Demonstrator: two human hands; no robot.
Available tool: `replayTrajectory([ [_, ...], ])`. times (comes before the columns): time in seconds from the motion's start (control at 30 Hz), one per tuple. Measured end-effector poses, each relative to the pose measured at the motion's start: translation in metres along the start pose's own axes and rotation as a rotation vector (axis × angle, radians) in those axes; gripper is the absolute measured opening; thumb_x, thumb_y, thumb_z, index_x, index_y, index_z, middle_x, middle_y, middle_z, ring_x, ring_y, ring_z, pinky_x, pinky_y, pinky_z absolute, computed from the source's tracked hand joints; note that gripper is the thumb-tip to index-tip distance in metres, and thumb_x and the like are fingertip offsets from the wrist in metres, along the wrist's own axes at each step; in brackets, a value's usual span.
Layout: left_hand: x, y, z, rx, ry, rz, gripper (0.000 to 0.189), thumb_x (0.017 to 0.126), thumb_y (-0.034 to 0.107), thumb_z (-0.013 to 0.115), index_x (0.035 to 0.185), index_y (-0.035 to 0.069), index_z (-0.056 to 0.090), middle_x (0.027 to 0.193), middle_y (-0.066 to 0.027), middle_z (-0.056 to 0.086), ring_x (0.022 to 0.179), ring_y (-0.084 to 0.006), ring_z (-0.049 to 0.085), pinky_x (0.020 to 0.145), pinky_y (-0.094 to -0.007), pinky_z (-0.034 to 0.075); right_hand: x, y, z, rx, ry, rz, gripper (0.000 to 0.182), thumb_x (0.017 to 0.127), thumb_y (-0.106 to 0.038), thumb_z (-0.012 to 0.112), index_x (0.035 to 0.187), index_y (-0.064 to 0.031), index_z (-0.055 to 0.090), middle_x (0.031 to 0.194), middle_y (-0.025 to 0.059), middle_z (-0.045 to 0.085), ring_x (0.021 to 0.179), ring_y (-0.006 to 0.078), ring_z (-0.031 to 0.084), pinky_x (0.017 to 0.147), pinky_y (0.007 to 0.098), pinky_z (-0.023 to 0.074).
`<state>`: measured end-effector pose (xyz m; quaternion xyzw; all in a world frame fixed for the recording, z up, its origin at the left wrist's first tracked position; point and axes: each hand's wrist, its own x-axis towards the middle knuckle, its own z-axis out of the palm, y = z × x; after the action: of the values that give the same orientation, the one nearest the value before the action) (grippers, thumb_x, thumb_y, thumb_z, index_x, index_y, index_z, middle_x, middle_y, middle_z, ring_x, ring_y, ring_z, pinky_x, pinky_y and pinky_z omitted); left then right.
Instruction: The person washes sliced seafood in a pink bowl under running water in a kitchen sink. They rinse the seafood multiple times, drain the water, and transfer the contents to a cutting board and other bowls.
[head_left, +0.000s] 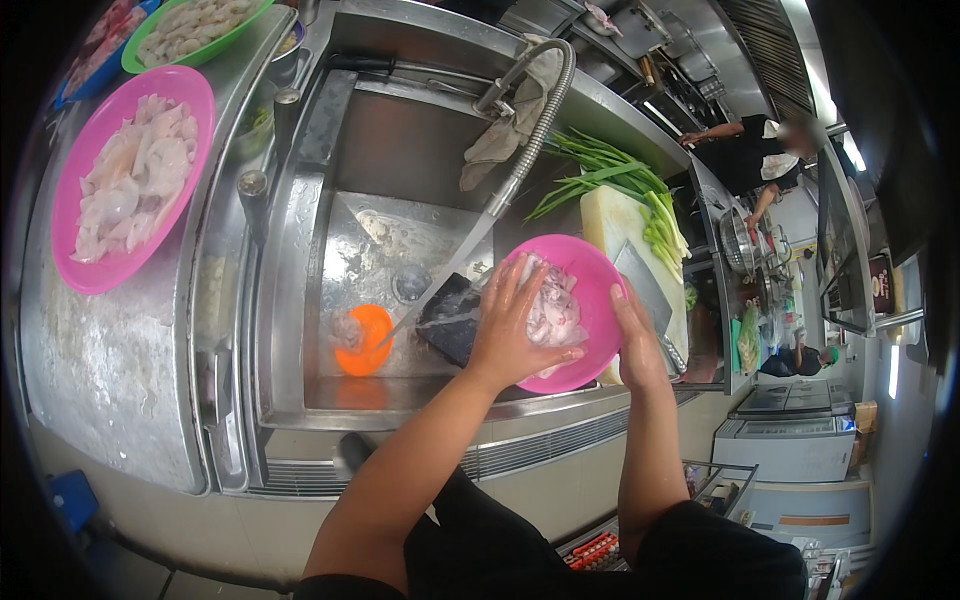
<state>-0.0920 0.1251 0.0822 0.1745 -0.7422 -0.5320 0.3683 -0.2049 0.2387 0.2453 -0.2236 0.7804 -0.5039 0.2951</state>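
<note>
A pink plastic bowl (596, 259) is held tilted over the right part of the steel sink, with wet, pale seafood pieces (555, 304), apparently squid, inside. My left hand (510, 322) lies spread over the pieces at the bowl's left side, thumb across them. Water streaks down from beneath that hand. Gripping the opposite rim is my right hand (637, 337), its fingers partly hidden behind the bowl. From the flexible steel faucet (551, 105) a water stream runs onto an orange bowl (364, 352) in the sink. A pale clump (347, 330) sits against that bowl.
A cutting board (600, 214) carries a cleaver (637, 281) and green onions (660, 232) to the right. A dark block (448, 319) lies in the sink (412, 210). On the left counter stands a pink basin (64, 225) of squid. A person (757, 161) works beyond.
</note>
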Motion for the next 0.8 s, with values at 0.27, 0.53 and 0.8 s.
replayTrajectory([
  [0.27, 0.004, -0.001, -0.002, -0.043, 0.072, 0.012, 0.142, 0.066, 0.063, 0.107, 0.18, 0.01, 0.042, 0.186, -0.0261, 0.031, 0.171, -0.0563, 0.027, 0.139, -0.067, 0.027, -0.002, -0.031, 0.019, -0.313, 0.03, -0.072, 0.062, 0.123, -0.044, 0.061, 0.166, 0.0001, 0.06, 0.161, 0.0167, 0.068, 0.151, 0.0255, 0.059, 0.13, 0.0399, 0.0412],
  [0.53, 0.005, 0.004, -0.006, -0.1, 0.181, 0.071, 0.139, 0.063, 0.053, 0.111, 0.177, 0.01, 0.045, 0.184, -0.0274, 0.034, 0.167, -0.0561, 0.033, 0.136, -0.0669, 0.031, -0.01, -0.042, 0.033, -0.419, 0.009, -0.235, 0.063, 0.12, -0.045, 0.063, 0.167, -0.0028, 0.06, 0.155, 0.0188, 0.072, 0.145, 0.0279, 0.066, 0.126, 0.0417, 0.0464],
  [0.8, 0.004, 0.014, -0.009, -0.099, 0.289, 0.108, 0.136, 0.061, 0.05, 0.113, 0.173, 0.008, 0.049, 0.179, -0.0272, 0.039, 0.162, -0.0533, 0.038, 0.131, -0.0669, 0.034, -0.022, -0.059, 0.047, -0.553, 0.027, -0.27, 0.066, 0.117, -0.05, 0.067, 0.17, -0.0101, 0.059, 0.135, 0.0214, 0.08, 0.115, 0.0267, 0.079, 0.105, 0.0419, 0.0591],
])
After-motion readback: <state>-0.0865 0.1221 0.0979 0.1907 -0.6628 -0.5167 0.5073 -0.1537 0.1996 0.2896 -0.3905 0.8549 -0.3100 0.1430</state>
